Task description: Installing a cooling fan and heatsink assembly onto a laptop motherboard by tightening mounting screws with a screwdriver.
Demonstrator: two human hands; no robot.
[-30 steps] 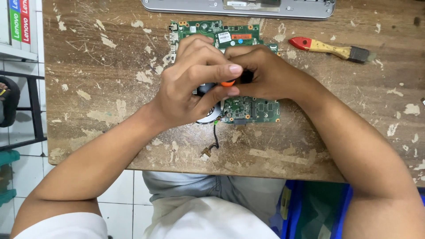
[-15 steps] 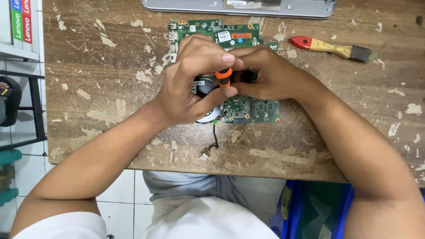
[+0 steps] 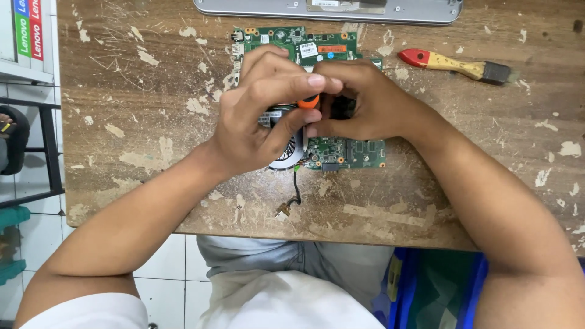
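Observation:
A green laptop circuit board (image 3: 341, 152) lies on the worn wooden table (image 3: 140, 116), with a round cooling fan (image 3: 291, 152) at its lower left. Both hands meet over the board's middle. My left hand (image 3: 262, 116) curls around an orange-handled screwdriver (image 3: 308, 102), fingertips pinching its top. My right hand (image 3: 365, 103) presses against the left one and also grips the tool; its shaft and tip are hidden beneath the fingers. A thin black cable (image 3: 295, 189) trails from the fan toward the table's near edge.
A paintbrush (image 3: 454, 64) with a red and yellow handle lies at the upper right. A silver laptop case part (image 3: 329, 9) rests along the far edge. A black metal rack (image 3: 42, 146) stands left of the table, blue fabric (image 3: 426, 292) below it.
The hands have barely shifted. The orange screwdriver handle now shows more between the fingers than one second ago.

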